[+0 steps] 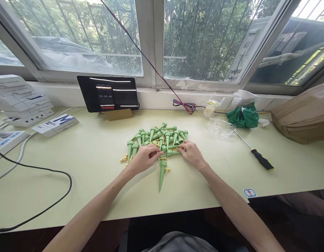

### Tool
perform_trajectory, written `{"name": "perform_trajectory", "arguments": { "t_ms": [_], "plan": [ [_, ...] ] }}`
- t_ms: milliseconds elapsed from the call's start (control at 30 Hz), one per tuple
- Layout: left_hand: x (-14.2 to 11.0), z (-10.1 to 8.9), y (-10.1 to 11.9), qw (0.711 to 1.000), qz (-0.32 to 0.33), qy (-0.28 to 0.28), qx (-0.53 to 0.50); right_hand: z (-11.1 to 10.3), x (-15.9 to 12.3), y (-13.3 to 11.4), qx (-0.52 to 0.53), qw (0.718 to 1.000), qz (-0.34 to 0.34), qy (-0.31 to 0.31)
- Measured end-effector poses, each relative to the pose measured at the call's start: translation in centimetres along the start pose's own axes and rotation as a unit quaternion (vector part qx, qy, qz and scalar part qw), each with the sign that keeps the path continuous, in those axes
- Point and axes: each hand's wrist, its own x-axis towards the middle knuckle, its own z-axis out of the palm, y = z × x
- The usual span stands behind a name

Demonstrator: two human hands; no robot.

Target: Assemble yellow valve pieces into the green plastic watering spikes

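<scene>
A heap of green plant watering spikes (152, 132) with screw caps lies in the middle of the table, small yellow valves mixed among them. My left hand (144, 158) is at the front left of the heap, its thumb and forefinger closed at the capped end of a green watering spike (171, 147). On the right, my right hand (192, 153) pinches the narrow end of that spike. Nearer to me, one separate spike (162, 175) lies with its tip towards me, and a yellow T-shaped valve (167, 170) rests beside it.
A dark tablet (127, 92) with a phone timer before it leans at the back. White boxes (25, 101) stand at left, near a black cable (54, 170). At right are a screwdriver (261, 159), clear wrapping (221, 128), a green bag (243, 116) and a cardboard box (301, 112).
</scene>
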Motion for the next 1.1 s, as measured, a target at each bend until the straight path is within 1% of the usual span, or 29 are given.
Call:
{"name": "perform_trajectory", "arguments": {
  "t_ms": [167, 533, 667, 767, 900, 1033, 1100],
  "plan": [
    [-0.02, 0.08, 0.05, 1.000, -0.002, -0.009, 0.000, 0.38, 0.08, -0.21, -0.012, 1.000, 0.014, 0.006],
    [0.04, 0.25, 0.34, 1.000, 0.005, -0.024, -0.004, -0.02, 0.29, -0.68, -0.050, 0.996, 0.052, -0.048],
    [0.04, 0.28, 0.32, 0.999, 0.008, -0.034, -0.010, -0.07, 0.31, -0.68, -0.051, 0.996, 0.050, -0.053],
    [-0.04, 0.26, 0.38, 0.999, 0.014, -0.043, -0.018, -0.13, 0.18, -0.65, -0.036, 0.998, 0.045, -0.036],
    [-0.16, 0.18, 0.52, 0.997, 0.031, -0.056, -0.031, -0.29, -0.15, -0.69, -0.014, 0.998, 0.052, 0.012],
    [-0.25, 0.14, 0.51, 0.996, 0.027, -0.073, -0.034, -0.37, -0.36, -0.65, 0.036, 0.995, 0.071, 0.064],
    [-0.29, 0.14, 0.44, 0.996, 0.024, -0.082, -0.030, -0.34, -0.39, -0.65, 0.066, 0.992, 0.079, 0.077]
  ]
}}
